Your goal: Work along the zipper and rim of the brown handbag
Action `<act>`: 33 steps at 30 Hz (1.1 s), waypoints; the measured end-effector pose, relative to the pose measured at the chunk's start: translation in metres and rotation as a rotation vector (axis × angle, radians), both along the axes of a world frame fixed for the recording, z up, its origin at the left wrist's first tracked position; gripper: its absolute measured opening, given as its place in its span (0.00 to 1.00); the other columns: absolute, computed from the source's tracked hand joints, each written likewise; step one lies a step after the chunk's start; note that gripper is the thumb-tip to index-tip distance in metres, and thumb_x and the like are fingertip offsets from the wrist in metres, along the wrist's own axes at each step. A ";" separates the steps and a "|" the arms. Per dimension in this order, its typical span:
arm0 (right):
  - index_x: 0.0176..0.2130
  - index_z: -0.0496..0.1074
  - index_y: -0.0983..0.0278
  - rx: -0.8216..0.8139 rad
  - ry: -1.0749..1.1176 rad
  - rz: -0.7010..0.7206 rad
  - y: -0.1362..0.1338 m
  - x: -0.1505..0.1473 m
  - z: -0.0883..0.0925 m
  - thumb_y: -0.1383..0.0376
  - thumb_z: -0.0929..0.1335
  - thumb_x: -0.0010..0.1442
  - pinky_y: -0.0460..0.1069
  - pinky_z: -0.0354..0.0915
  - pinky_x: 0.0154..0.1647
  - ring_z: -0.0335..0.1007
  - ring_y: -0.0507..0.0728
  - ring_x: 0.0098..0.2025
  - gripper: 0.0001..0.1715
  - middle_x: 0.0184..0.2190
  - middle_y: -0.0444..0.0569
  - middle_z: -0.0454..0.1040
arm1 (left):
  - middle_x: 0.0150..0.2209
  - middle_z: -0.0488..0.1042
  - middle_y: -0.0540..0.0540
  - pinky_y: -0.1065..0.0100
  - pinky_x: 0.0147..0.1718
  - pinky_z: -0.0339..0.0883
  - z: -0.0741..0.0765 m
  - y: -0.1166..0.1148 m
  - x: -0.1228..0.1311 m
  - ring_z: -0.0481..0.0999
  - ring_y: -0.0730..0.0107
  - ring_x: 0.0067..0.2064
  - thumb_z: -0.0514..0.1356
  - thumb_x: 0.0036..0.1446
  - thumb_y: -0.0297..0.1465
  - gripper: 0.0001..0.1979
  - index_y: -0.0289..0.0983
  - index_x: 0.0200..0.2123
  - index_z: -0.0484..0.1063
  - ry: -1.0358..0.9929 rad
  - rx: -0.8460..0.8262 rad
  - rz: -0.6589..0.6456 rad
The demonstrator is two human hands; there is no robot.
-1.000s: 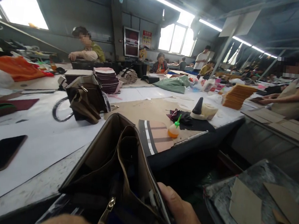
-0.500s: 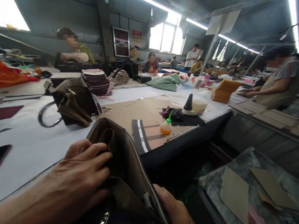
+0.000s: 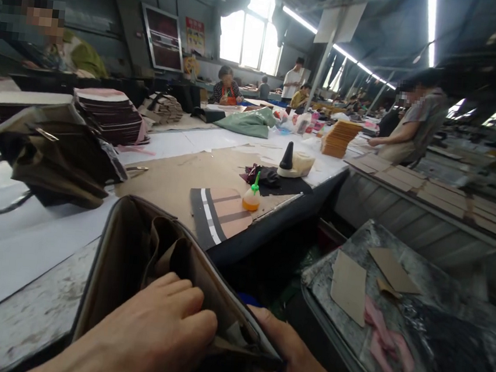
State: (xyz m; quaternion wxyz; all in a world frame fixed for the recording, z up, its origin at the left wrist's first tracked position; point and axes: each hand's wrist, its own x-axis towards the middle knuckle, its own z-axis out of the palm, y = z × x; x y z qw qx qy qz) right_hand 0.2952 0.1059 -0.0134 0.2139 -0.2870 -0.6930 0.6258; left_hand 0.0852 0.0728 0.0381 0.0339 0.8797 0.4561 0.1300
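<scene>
An open bag (image 3: 110,272) with a stiff dark edge and brown lining is tilted in front of me at the table's near edge. My left hand (image 3: 164,324) reaches into its mouth, fingers curled around the loose lining (image 3: 175,255); the fingertips are hidden in the folds. Against the bag's right-hand rim, my right hand (image 3: 297,354) grips with the thumb on top, its other fingers out of sight below. Beyond the bag lies a curved striped piece (image 3: 216,215). Next to that piece stands a small bottle (image 3: 251,198) of orange liquid with a green nozzle.
Another dark bag (image 3: 58,156) with a round handle sits at left, before stacked dark pieces (image 3: 108,117). A black cone (image 3: 286,157) and orange stack (image 3: 341,139) stand farther back. Right, a grey stand (image 3: 322,275) holds card pieces. Co-workers sit and stand around.
My view has turned right. My left hand has moved toward the right wall inside the bag, and the bag's mouth looks wider. The right hand keeps its hold on the rim.
</scene>
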 end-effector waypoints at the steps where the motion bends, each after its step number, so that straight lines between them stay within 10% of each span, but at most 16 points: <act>1: 0.52 0.59 0.61 -0.025 0.026 -0.001 0.002 0.002 -0.003 0.60 0.64 0.54 0.50 0.59 0.45 0.62 0.57 0.43 0.26 0.42 0.50 0.66 | 0.21 0.66 0.52 0.70 0.23 0.54 -0.003 0.001 0.004 0.62 0.72 0.24 0.52 0.49 0.26 0.08 0.39 0.19 0.62 0.028 0.067 0.036; 7: 0.53 0.58 0.63 -0.138 0.164 0.016 0.017 0.017 -0.026 0.58 0.64 0.54 0.49 0.59 0.42 0.62 0.56 0.41 0.28 0.40 0.49 0.66 | 0.54 0.59 0.53 0.54 0.52 0.37 -0.024 0.029 0.026 0.49 0.57 0.56 0.56 0.50 0.30 0.03 0.41 0.25 0.67 -0.051 0.210 -0.030; 17: 0.50 0.62 0.64 0.048 -0.014 -0.303 0.034 0.024 -0.037 0.59 0.61 0.57 0.49 0.60 0.42 0.62 0.56 0.41 0.22 0.40 0.48 0.67 | 0.47 0.68 0.47 0.45 0.47 0.49 -0.072 0.088 0.050 0.54 0.49 0.54 0.52 0.50 0.32 0.10 0.39 0.22 0.71 -0.183 -0.058 0.074; 28: 0.32 0.69 0.67 -0.251 -0.056 -0.431 0.066 -0.046 -0.157 0.64 0.61 0.55 0.44 0.57 0.30 0.62 0.51 0.31 0.10 0.27 0.44 0.66 | 0.43 0.71 0.39 0.51 0.43 0.55 -0.121 0.133 0.041 0.66 0.51 0.47 0.53 0.48 0.26 0.10 0.34 0.27 0.74 0.289 -0.504 0.193; 33: 0.27 0.68 0.68 -0.287 0.013 -0.332 0.066 -0.079 -0.175 0.67 0.62 0.52 0.42 0.52 0.23 0.58 0.49 0.25 0.08 0.21 0.41 0.64 | 0.45 0.70 0.42 0.47 0.45 0.50 -0.118 0.124 0.009 0.62 0.49 0.50 0.55 0.48 0.30 0.08 0.39 0.27 0.74 0.398 -0.490 0.224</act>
